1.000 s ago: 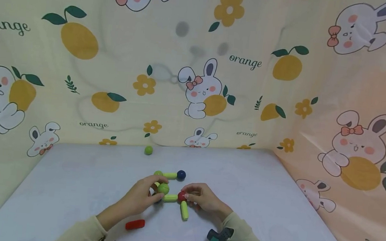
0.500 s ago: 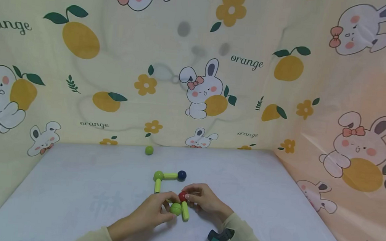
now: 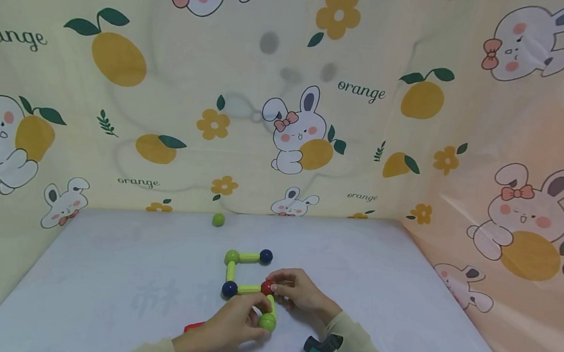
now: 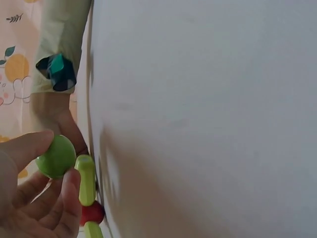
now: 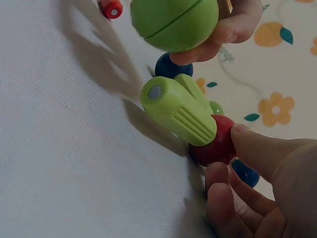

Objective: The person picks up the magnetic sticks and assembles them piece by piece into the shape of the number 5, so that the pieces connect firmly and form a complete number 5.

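My left hand pinches a green ball between thumb and fingertips. In the right wrist view, this ball stands a small gap from the metal-tipped free end of a yellow-green magnetic stick. That stick's other end sits on a red ball, which my right hand holds by thumb and fingers. From the red ball, another yellow-green stick leads left to a dark blue ball. The chain goes on through a stick to a green corner ball, then right to a second blue ball.
A red stick lies on the white table, partly hidden behind my left hand. At the far table edge sits a loose green ball. A patterned cloth hangs behind the table. My right wrist wears a dark device.
My left hand has carried the green ball right and nearer, from beside the blue corner ball to the red ball's near stick. My right hand has stayed at the red ball.
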A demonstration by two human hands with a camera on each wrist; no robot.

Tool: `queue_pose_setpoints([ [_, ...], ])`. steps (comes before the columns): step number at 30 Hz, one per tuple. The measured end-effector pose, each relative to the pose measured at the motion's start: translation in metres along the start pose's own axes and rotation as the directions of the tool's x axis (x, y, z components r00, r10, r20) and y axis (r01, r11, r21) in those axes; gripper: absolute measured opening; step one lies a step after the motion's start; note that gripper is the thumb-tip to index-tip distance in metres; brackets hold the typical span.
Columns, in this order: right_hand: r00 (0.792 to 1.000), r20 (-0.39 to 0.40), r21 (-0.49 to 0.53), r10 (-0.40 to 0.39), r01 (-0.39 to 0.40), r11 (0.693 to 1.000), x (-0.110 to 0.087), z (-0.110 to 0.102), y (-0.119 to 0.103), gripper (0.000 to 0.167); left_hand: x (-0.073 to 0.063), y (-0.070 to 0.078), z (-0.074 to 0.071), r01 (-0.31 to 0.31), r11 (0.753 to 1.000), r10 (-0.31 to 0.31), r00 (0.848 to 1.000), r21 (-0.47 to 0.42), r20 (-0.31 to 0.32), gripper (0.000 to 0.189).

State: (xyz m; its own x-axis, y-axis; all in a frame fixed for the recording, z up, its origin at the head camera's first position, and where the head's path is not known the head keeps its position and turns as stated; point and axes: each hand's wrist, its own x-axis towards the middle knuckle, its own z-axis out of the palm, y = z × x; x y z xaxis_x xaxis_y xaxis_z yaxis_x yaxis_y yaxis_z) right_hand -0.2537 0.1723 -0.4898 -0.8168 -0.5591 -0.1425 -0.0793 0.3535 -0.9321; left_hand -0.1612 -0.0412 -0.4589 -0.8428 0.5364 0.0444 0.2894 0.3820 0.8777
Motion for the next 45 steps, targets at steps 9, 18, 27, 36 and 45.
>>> queue_pose_setpoints([
  [9,1.0,0.018,0.004,-0.018,0.018,1.0,0.0,0.0,-0.001,0.031,0.001,-0.003,0.01,0.047,0.995,-0.048,0.999,0.085,0.009,0.031],
  [18,0.999,0.021,0.006,-0.037,0.037,0.999,-0.002,0.0,-0.002,0.029,0.003,-0.003,0.016,0.074,0.99,-0.072,0.997,0.12,-0.015,0.033],
  [27,0.999,0.022,-0.025,-0.029,0.03,0.999,0.0,-0.001,-0.001,0.03,0.007,-0.005,0.017,0.087,0.986,-0.088,0.996,0.14,-0.002,0.041],
  [36,1.0,0.013,-0.006,-0.026,0.026,1.0,-0.001,-0.001,-0.002,0.03,0.009,-0.003,0.014,0.136,0.973,-0.15,0.987,0.186,0.063,0.048],
  [45,1.0,0.007,-0.011,-0.011,0.011,1.0,-0.001,0.0,-0.002,0.03,0.009,-0.004,0.01,0.136,0.977,-0.155,0.983,0.166,0.103,0.043],
])
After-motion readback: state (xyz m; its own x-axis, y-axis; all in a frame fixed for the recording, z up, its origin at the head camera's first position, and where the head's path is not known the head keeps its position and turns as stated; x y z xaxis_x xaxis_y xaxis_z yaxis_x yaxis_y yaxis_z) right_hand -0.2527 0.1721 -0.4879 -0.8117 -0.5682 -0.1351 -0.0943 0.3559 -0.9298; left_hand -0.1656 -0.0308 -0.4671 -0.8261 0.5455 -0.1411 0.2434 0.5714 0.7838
